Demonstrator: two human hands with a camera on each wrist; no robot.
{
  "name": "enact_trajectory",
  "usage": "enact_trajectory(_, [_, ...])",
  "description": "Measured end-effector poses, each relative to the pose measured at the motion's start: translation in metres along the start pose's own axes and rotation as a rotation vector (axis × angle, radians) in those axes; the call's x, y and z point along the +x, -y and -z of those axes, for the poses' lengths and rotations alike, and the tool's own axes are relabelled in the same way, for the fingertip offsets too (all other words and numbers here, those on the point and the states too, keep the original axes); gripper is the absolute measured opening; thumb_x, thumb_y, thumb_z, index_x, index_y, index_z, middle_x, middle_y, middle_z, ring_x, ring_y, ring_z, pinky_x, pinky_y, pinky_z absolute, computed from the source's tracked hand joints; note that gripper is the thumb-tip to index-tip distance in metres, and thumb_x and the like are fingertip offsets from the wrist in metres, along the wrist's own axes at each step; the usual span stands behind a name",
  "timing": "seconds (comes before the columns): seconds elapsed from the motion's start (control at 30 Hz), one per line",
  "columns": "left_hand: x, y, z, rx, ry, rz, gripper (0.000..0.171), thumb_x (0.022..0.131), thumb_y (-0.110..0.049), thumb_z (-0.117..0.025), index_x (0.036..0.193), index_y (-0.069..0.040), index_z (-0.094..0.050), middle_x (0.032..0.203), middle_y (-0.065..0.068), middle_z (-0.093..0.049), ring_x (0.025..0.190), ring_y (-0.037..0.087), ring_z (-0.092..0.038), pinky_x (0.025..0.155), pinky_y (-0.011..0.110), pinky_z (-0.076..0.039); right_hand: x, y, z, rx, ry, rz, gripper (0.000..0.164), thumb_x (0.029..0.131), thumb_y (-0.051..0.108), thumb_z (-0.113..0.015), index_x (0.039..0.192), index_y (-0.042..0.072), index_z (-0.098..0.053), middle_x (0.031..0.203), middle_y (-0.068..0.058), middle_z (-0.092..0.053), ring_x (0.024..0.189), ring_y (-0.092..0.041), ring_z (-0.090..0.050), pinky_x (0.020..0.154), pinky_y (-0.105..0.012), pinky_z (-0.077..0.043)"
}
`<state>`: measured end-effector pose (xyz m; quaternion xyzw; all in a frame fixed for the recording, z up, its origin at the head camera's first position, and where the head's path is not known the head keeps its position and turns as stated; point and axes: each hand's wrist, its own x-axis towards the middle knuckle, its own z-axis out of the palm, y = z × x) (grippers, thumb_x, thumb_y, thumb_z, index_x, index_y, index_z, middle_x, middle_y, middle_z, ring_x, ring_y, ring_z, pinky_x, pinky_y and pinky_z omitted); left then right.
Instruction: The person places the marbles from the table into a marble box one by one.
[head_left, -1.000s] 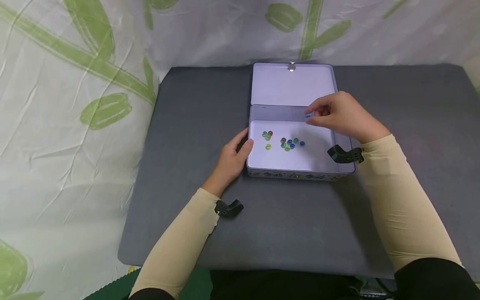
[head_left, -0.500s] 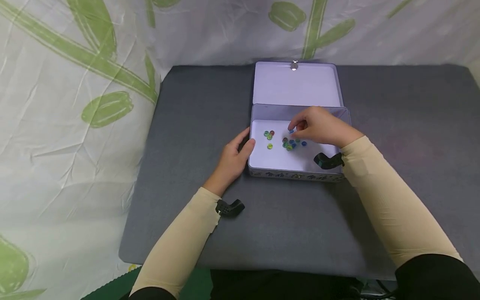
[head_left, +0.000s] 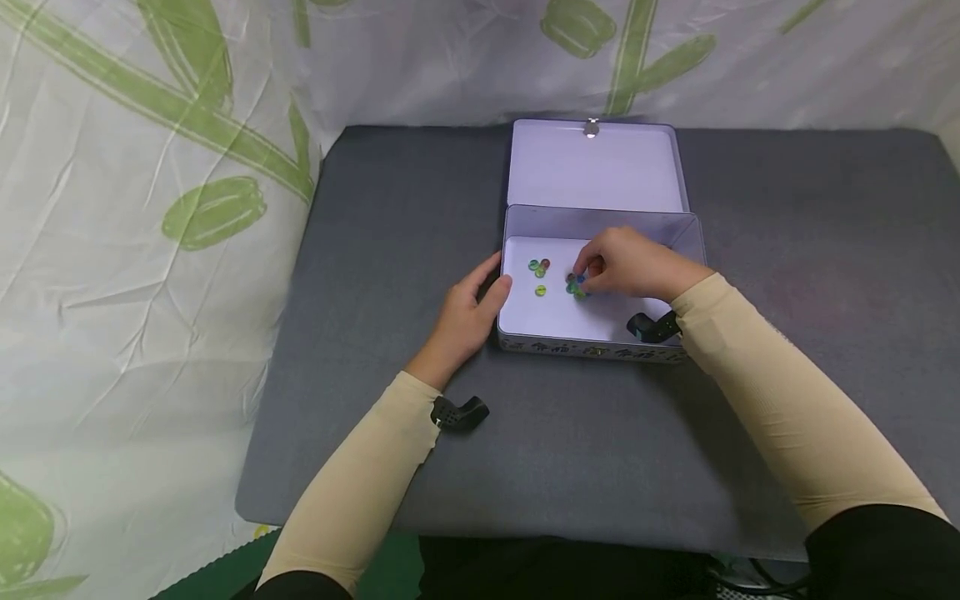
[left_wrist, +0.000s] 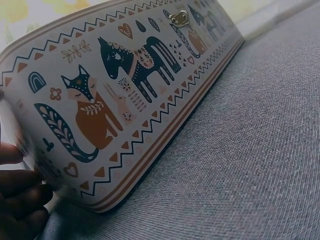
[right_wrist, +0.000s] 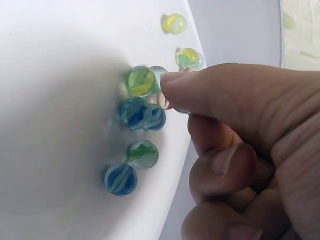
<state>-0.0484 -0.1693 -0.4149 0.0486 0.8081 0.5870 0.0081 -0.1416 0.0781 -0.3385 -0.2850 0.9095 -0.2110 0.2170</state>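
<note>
A patterned tin box (head_left: 525,321) with its lid (head_left: 596,167) folded back stands on the table. Several glass marbles (head_left: 540,290) lie on its white floor, some in a cluster and some to the left. My left hand (head_left: 465,321) holds the box's left wall, thumb at the rim and fingers along the outside. Inside the box my right hand (head_left: 633,262) is low over the cluster, pinching a marble (right_wrist: 182,110) mostly hidden by the thumb. In the right wrist view, a blue marble (right_wrist: 121,179) and a yellow-green marble (right_wrist: 140,81) lie beside the fingers.
The dark grey table (head_left: 390,217) extends around the box. A white curtain (head_left: 450,67) with green leaf prints hangs behind it and at the left. A metal clasp (head_left: 592,128) sits on the lid's far edge.
My right hand has come down and left from the box's back right with a blue marble, reaching the cluster. My left hand has stayed at the box's left wall.
</note>
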Motion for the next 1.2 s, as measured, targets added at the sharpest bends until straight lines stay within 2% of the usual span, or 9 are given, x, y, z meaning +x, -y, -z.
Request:
enact_trajectory(0.6, [0.002,0.009,0.000,-0.013,-0.020,-0.020,0.060,0.106,-0.037,-0.054,0.156,-0.003,-0.049,0.156,0.017,-0.053,0.150,0.026,-0.043,0.125,0.044,-0.031,0.003,-0.001,-0.005,0.007,0.001,0.001,0.013,0.085,0.001,-0.080,0.098,0.000,-0.080,0.077,-0.004,-0.063,0.076,-0.019,-0.054,0.068,-0.030,-0.044])
enact_trajectory(1.0, [0.001,0.013,0.001,-0.022,-0.024,-0.013,0.062,0.106,-0.038,-0.053,0.156,-0.003,-0.049,0.155,0.019,-0.054,0.148,0.028,-0.045,0.124,0.045,-0.032,-0.003,0.008,0.008,0.038,-0.052,-0.024,0.014,0.091,0.003,-0.075,0.104,-0.001,-0.079,0.080,-0.007,-0.065,0.074,-0.021,-0.055,0.066,-0.033,-0.046])
enact_trajectory(1.2, [-0.002,0.020,0.001,-0.047,-0.037,-0.001,0.061,0.107,-0.037,-0.053,0.158,-0.004,-0.047,0.157,0.017,-0.052,0.150,0.026,-0.043,0.124,0.046,-0.031,-0.012,0.013,0.016,0.033,-0.112,0.006,0.013,0.095,0.006,-0.072,0.103,0.001,-0.080,0.078,-0.008,-0.065,0.072,-0.021,-0.053,0.066,-0.034,-0.044])
